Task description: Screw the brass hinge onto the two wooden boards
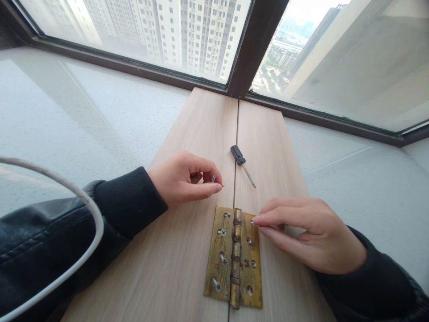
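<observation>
While the left hand [181, 179] pinches a screw [213, 179] between thumb and forefinger, the right hand [308, 237], fingertips pinched narrow, should likely keep the hinge [219, 264] square over the seam [237, 134]

One head-worn view looks forward and down, close over the wooden boards [181, 259], facing the window [167, 31].
</observation>
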`<move>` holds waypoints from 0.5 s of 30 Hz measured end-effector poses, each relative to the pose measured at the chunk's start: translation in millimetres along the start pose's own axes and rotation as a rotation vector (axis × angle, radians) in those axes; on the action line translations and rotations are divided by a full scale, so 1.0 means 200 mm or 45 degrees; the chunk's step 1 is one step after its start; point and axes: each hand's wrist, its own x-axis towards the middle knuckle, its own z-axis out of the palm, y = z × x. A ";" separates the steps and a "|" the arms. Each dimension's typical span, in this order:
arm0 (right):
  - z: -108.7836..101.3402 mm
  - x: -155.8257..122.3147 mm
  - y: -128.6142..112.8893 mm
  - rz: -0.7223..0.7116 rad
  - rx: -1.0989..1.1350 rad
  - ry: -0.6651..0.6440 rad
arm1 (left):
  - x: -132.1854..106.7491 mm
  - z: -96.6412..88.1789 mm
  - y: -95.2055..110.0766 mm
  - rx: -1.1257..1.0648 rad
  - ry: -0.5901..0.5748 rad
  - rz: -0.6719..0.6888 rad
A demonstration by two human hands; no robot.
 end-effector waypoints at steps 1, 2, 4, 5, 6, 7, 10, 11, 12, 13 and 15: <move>0.00 0.00 0.00 -0.002 -0.023 0.022 | 0.00 0.00 0.00 0.003 -0.009 0.006; 0.00 0.00 0.01 0.001 -0.049 0.038 | 0.00 0.00 0.00 0.006 -0.017 0.012; 0.01 0.00 0.01 0.010 -0.097 0.057 | 0.00 0.00 -0.01 0.004 -0.023 0.020; 0.01 0.00 0.01 0.015 -0.118 0.059 | 0.00 0.00 -0.01 0.002 -0.026 0.023; 0.01 0.00 0.01 0.019 -0.134 0.062 | 0.00 0.00 -0.01 0.000 -0.025 0.024; 0.01 0.00 0.02 0.024 -0.146 0.062 | 0.00 0.00 -0.01 -0.002 -0.019 0.022; 0.02 0.00 0.02 0.045 -0.169 0.062 | 0.00 0.00 -0.01 -0.004 -0.009 0.016; 0.02 -0.01 0.03 0.047 -0.170 0.064 | 0.00 0.00 -0.01 -0.004 -0.009 0.015; 0.02 -0.01 0.03 0.045 -0.168 0.064 | 0.00 0.00 -0.01 -0.003 -0.011 0.013; 0.02 -0.01 0.03 0.041 -0.164 0.061 | 0.00 0.00 -0.01 -0.003 -0.015 0.013; 0.01 -0.02 0.02 0.026 -0.147 0.064 | 0.00 -0.01 -0.01 -0.002 -0.017 0.013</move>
